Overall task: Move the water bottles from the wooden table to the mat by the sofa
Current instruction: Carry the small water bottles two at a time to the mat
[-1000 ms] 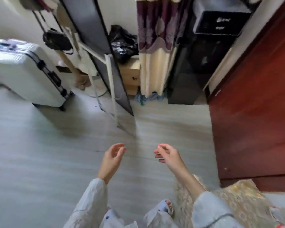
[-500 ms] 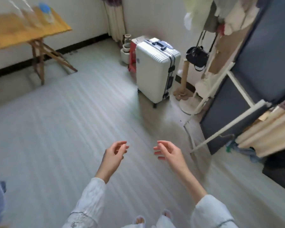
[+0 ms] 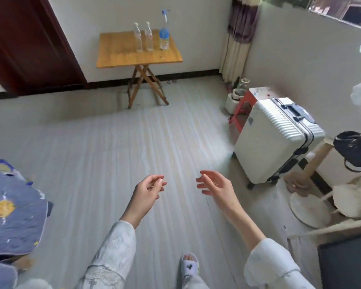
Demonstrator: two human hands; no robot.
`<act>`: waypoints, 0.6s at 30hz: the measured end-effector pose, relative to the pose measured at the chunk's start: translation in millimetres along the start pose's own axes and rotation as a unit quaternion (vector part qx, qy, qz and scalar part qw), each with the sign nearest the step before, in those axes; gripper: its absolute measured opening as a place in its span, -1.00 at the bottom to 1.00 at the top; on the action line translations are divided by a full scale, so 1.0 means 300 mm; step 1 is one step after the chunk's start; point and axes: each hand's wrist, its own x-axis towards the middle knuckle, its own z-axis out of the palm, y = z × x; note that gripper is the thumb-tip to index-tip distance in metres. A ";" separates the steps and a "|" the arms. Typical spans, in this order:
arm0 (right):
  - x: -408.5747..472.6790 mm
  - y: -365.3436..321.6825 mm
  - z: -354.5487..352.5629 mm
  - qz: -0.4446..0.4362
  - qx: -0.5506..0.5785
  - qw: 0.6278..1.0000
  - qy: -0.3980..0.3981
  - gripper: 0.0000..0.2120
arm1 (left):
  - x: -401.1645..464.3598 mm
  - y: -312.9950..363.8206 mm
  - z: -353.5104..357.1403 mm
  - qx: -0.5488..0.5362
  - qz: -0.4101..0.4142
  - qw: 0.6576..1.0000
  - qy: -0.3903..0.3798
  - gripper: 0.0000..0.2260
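Three water bottles stand upright in a row near the back edge of the wooden desk, across the room against the far wall. Two are small, clear and slim with pale caps, close beside each other; the third, to their right, is much taller, with a blue label and a blue cap. All look see-through, and I cannot tell how full they are from here.

I judge I am at the approach: nothing is picked up yet, and the bottles are well apart from me, with open floor between us. My left hand and right hand hang in front of me, holding nothing, the fingers loosely curled and apart. Next I need to walk up to the desk and close a hand round a bottle's body, likely one small one per hand, keeping each upright so the row does not topple.

A white suitcase stands to my right, beside a red stool. A blue quilted cloth lies at my left. A dark door is left of the desk.
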 end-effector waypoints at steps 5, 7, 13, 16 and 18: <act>0.323 -0.126 -0.008 -0.024 -0.026 0.999 -0.029 -0.87 | 0.277 0.134 -0.011 -0.009 0.027 0.999 0.021 -0.86; 0.439 -0.155 0.004 -0.024 -0.037 0.998 -0.041 -0.87 | 0.371 0.161 -0.023 -0.014 0.026 0.999 0.027 -0.86; 0.774 -0.212 0.095 -0.012 -0.057 0.995 -0.081 -0.88 | 0.666 0.193 -0.101 -0.034 0.007 0.998 0.060 -0.87; 0.958 -0.254 0.157 -0.018 -0.060 0.995 -0.083 -0.88 | 0.853 0.220 -0.149 -0.037 0.006 0.998 0.059 -0.87; 1.087 -0.287 0.200 -0.020 -0.057 0.995 -0.077 -0.88 | 0.994 0.248 -0.187 -0.035 0.009 0.998 0.055 -0.86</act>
